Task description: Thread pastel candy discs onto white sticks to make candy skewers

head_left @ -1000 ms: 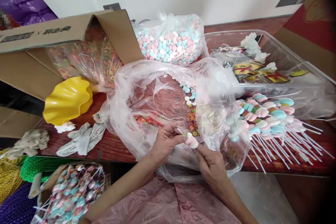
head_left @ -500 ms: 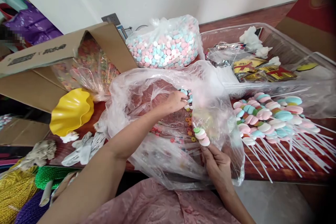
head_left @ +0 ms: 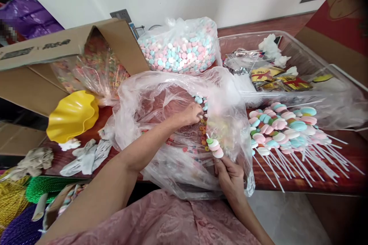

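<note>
fingers of the left hand curl down at blue and white disc candies inside the opened plastic bag; whether they grip 1 cannot be told. fingers of the right hand pinch the lower end of a candy skewer, tilted above the bag's right part, 1 green piece uppermost, white and pink discs below. left to right along the desk: a cardboard box; a yellow scalloped dish; the bag, with orange and yellow ring candies just beside the left hand; a pile of skewered candies, with a clear tub behind.
</note>
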### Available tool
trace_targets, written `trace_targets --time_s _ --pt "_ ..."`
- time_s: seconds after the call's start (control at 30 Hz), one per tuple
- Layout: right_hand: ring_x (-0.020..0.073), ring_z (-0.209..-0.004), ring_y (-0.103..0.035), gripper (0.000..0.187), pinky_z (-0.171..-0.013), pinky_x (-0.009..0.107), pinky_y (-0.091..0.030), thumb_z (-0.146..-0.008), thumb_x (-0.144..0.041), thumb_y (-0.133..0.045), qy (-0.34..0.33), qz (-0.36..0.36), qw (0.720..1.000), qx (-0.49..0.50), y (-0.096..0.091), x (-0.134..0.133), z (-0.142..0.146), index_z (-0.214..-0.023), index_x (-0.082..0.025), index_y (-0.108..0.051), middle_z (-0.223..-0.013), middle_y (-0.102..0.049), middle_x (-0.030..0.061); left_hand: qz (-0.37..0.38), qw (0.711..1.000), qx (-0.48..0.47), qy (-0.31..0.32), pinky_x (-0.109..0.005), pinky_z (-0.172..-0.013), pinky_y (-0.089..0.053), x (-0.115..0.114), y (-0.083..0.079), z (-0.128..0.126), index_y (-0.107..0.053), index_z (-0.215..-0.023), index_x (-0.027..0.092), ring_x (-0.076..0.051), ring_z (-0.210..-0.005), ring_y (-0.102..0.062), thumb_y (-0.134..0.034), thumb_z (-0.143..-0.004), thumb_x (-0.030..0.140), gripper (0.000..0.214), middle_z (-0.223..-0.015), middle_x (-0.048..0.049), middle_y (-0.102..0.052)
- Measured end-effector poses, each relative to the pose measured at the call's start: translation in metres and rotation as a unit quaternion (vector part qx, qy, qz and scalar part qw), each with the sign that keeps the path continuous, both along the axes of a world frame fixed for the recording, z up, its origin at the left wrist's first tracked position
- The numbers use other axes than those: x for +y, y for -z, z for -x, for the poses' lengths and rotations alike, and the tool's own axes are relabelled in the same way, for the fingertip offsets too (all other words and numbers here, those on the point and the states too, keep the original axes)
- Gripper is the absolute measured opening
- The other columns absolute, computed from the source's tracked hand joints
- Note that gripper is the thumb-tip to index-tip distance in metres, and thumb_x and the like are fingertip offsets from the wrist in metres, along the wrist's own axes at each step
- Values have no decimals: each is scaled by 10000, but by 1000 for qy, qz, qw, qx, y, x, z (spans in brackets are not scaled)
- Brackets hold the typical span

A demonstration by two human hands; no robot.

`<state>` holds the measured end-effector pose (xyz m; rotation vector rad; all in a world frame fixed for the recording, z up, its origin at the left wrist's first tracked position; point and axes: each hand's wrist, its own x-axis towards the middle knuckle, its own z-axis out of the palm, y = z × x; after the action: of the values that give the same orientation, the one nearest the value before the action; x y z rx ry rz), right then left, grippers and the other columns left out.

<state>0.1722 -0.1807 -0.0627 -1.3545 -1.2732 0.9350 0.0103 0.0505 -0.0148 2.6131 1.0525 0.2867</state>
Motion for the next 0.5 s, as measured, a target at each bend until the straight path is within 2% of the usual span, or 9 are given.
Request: trace_targets --time_s 0.1,0.17,0.23,0.27,0.33,0.4,0.5 --pt "102 -534 -360 361 -510 240 -304 -939 -361 -551 7 -2 1000 -6 4 -1 -1 -626 -190 -495 -552 -397 -39 -9 999 28 34 -402 -977 -430 -15 -2 5 -700 -790 134 -249 -950 -610 -573 -701 71 167 -919 -120 -701" --pt "101 -531 -366 356 -509 237 -312 -939 -354 -553 15 -11 1000 -11 4 -1 -1 -628 -189 -497 -549 -406 -39 1 1000 6 29 -397 -948 -441 -31 -8 10 -693 -784 143 -236 -912 -610 -561 -684 38 195 -863 -96 -694" --pt "94 -508 -361 358 -488 232 -307 -936 -342 -552 26 -31 999 -20 0 -2 -1 -619 -184 -501 -534 -405 -42 47 995 -81 -25 -360 -865 -470 -52 -16 17 -711 -840 144 -203 -847 -615 -573 -688 41 230 -848 -68 -700" --pt "90 -494 -358 350 -477 228 -303 -934 -334 -552 30 -45 998 -29 -4 -2 -1 -622 -180 -515 -526 -402 -44 86 983 -149 -64 -331 -811 -481 -65 -21 22 -724 -893 145 -184 -821 -617 -602 -700 66 242 -865 -57 -709" --pt "83 -480 -358 328 -464 222 -299 -925 -314 -559 27 -75 995 -64 -13 -5 0 -630 -170 -548 -522 -405 -45 188 926 -299 -134 -274 -699 -488 -93 -31 32 -737 -982 146 -148 -757 -620 -706 -708 164 276 -883 -39 -722" --pt "78 -480 -361 299 -461 215 -296 -917 -296 -566 4 -97 990 -104 -25 -7 4 -651 -161 -586 -528 -407 -44 286 843 -420 -178 -243 -602 -489 -121 -39 44 -749 -972 142 -117 -661 -609 -807 -669 273 335 -832 -28 -722" --pt "76 -477 -350 261 -460 209 -296 -928 -289 -554 -48 -106 983 -144 -42 -8 14 -729 -156 -657 -538 -397 -45 356 731 -542 -213 -235 -502 -496 -154 -43 58 -759 -897 155 -89 -517 -583 -875 -607 343 365 -723 -5 -709"
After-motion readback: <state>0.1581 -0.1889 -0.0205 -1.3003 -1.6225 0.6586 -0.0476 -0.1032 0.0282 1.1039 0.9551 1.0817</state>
